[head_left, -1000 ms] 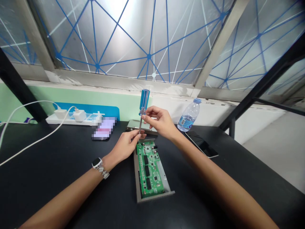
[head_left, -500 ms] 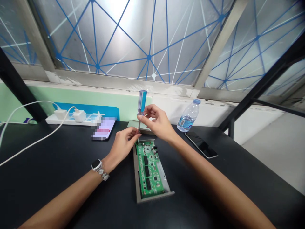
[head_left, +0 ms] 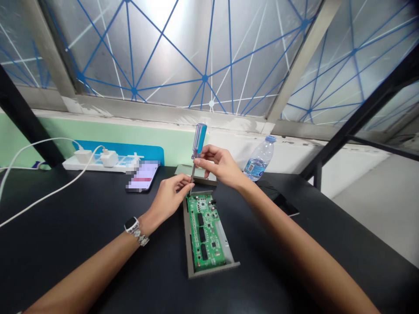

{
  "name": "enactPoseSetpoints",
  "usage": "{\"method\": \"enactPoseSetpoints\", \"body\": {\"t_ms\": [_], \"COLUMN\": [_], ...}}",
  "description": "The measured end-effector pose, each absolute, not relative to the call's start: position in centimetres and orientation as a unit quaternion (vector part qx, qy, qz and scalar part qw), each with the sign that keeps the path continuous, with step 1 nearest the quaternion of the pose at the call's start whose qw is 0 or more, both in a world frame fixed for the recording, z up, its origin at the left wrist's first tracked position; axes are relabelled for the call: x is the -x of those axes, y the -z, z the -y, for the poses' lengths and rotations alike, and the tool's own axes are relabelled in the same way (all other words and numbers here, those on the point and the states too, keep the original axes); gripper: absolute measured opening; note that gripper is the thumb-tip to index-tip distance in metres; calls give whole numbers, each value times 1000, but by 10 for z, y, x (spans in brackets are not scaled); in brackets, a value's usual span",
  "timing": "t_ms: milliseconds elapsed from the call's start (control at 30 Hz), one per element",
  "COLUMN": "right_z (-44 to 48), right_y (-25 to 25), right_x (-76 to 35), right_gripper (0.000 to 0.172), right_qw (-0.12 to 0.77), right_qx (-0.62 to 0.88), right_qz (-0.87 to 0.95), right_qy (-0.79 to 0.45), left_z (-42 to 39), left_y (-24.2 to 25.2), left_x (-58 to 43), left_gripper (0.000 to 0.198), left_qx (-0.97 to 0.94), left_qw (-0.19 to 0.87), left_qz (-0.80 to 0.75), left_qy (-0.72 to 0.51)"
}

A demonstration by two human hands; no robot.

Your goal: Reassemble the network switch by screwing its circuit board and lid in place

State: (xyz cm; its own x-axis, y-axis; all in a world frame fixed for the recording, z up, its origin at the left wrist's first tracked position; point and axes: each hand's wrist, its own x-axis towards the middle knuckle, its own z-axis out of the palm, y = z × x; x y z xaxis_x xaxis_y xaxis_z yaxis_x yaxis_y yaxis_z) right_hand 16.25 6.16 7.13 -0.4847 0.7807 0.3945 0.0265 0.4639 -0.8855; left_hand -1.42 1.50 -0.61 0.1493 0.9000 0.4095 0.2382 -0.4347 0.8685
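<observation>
A screwdriver (head_left: 199,139) with a clear and blue handle stands nearly upright, leaning slightly right, its tip at the top left corner of a green circuit board (head_left: 206,231). The board lies in a grey metal tray (head_left: 187,244). My right hand (head_left: 221,165) is closed, thumb and fingers pinching the screwdriver just below its handle. Lower down, my left hand (head_left: 172,194) pinches the shaft close to the board's corner. A watch (head_left: 131,224) and a bracelet are on my left wrist.
Behind the board lies a grey metal piece (head_left: 209,178). A water bottle (head_left: 260,159) stands at the back right, near a dark phone (head_left: 284,206) partly hidden by my right arm. Further left are a lit phone (head_left: 143,176) and a white power strip (head_left: 94,163) with cables.
The screwdriver's handle has tilted to the right, and my right hand has moved slightly right with it. My right forearm now covers more of the dark phone. My left hand has barely moved.
</observation>
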Motion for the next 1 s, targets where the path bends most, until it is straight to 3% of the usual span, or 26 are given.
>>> {"method": "enactPoseSetpoints", "body": {"t_ms": [300, 433, 500, 1000], "right_z": [-58, -56, -56, -46], "right_y": [-70, -69, -69, -67], "right_x": [-157, -155, -155, -150], "right_gripper": [30, 28, 27, 26], "right_qw": [475, 484, 486, 519], "right_qx": [305, 313, 309, 341], "right_qz": [741, 746, 749, 733], "right_qy": [-363, -335, -328, -279], "left_z": [-10, 1, 7, 13], "left_y": [11, 21, 25, 27], "left_x": [11, 6, 2, -8], "left_gripper": [17, 56, 64, 64], "left_qx": [-714, -737, -743, -732], "left_qw": [250, 184, 171, 155], "left_qz": [-452, -477, -495, -571], "left_qy": [-472, -442, -416, -337]}}
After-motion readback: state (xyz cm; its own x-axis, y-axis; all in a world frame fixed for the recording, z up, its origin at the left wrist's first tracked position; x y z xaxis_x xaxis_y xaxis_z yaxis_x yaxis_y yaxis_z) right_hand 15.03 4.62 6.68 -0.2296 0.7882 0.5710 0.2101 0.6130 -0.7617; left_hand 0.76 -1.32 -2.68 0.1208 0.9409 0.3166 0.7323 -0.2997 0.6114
